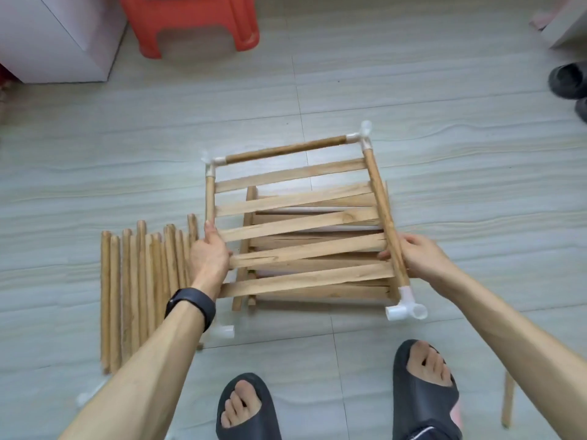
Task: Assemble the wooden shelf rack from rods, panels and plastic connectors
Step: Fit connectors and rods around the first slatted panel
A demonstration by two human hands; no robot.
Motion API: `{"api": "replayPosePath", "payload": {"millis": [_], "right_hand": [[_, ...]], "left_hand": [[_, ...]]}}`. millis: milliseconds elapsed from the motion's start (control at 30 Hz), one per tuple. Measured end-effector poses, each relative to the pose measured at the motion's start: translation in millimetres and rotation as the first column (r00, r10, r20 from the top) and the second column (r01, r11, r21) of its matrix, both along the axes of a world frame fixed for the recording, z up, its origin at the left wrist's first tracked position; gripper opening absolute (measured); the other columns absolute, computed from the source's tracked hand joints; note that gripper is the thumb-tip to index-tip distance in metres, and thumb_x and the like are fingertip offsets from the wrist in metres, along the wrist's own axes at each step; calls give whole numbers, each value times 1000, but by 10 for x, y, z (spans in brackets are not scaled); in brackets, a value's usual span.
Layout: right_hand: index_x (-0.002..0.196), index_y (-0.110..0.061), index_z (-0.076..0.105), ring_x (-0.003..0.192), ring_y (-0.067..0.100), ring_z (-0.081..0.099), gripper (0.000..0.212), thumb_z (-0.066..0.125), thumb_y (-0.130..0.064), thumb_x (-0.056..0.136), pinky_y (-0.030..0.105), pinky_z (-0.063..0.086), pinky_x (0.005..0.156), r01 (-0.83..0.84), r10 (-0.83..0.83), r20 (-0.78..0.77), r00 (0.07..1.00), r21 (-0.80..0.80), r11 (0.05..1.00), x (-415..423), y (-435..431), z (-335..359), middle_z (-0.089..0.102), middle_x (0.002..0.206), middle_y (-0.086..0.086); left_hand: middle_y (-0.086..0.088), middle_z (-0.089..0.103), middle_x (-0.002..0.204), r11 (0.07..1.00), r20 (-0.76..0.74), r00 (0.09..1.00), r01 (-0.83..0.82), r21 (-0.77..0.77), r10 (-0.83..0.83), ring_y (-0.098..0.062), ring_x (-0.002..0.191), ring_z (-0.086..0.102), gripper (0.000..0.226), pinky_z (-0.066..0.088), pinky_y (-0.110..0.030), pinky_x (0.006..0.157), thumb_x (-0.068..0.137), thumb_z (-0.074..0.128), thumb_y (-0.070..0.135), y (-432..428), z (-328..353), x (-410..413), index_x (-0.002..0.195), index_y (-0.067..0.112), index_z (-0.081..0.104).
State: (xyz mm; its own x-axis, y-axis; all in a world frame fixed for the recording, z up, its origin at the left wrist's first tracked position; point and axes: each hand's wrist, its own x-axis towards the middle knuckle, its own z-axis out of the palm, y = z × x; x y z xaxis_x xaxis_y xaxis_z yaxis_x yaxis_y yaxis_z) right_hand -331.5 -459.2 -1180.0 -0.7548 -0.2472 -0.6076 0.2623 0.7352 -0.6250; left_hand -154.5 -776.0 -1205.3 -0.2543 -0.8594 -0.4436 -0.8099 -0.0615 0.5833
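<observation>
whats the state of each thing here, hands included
shelf frame, partly built, no near rod
left hand, grips left side rod
right hand, grips right side rod
far rod, fitted at both ends
near right connector, on its rod, two sockets empty
loose rods, lying side by side on the floor
spare panels, stacked under the frame
red stool, upright

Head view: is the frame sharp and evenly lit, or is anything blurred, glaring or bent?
Head view: light is soft and even, only faint shadows under the frame, no strong glare on the floor; the frame, the left hand and right hand gripping it are fairly sharp; the stool at the top is softer; wide-angle distortion stretches the forearms toward the lower corners.
</observation>
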Motion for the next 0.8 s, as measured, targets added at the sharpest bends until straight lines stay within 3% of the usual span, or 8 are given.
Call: {"api": "replayPosePath", "payload": {"millis": [100,167,300,367,500,633,700,800], "right_hand": [[92,-19,68,75,21,70,48,34,-50,107,34,51,68,53,-57,-49,997,-71,996,62,97,-142,75,76,-1],[92,-24,66,74,18,72,40,41,-52,104,35,52,70,-46,48,-142,989,11,999,76,164,-256,74,78,-1],[98,-26,68,79,16,67,30,47,-47,104,27,43,63,-73,99,-221,970,122,990,23,266,-380,68,79,-12],[108,-24,70,91,24,65,32,48,-47,104,31,42,70,-69,103,-230,968,151,986,-40,279,-403,70,88,-5],[116,-26,72,112,32,64,33,54,-49,101,38,46,90,-59,104,-200,974,222,973,-155,239,-417,74,113,6],[118,-28,71,118,33,62,34,55,-51,99,36,45,88,-53,117,-210,971,290,956,-263,170,-376,73,121,4],[126,-27,66,122,35,59,36,54,-49,99,40,46,94,-62,143,-214,966,347,936,-271,117,-334,70,127,6],[140,-18,51,129,41,45,46,55,-37,98,48,41,102,-35,199,-343,918,428,903,-160,-19,-254,50,140,17]], "left_hand": [[-15,73,109,998,46,998,-38,55,36,-36,107,63,82,46,-40,90,103,17,64,195,-188,51,108,3,71],[-15,72,111,998,62,998,-23,53,20,-37,108,62,81,44,-40,87,103,16,63,294,-272,49,113,4,70],[-11,62,104,1000,14,1000,17,11,-17,-35,94,53,40,38,-39,79,107,25,48,493,-324,-13,116,18,50],[-10,56,99,999,14,999,42,1,-42,-33,88,48,28,36,-38,78,107,26,41,570,-307,-23,116,23,45],[-11,61,113,994,64,993,106,-33,-104,-31,93,50,32,38,-37,79,106,32,39,586,-286,-3,126,21,50],[-9,68,108,980,155,971,191,-45,-183,-30,88,56,30,45,-34,76,101,44,46,441,-246,19,120,28,59],[-6,71,104,976,176,961,218,-9,-213,-29,89,65,28,55,-35,81,96,51,49,326,-212,45,114,32,64],[-3,74,97,975,153,963,219,45,-224,-28,87,72,24,61,-41,81,88,56,45,195,-111,93,103,33,70]]}}
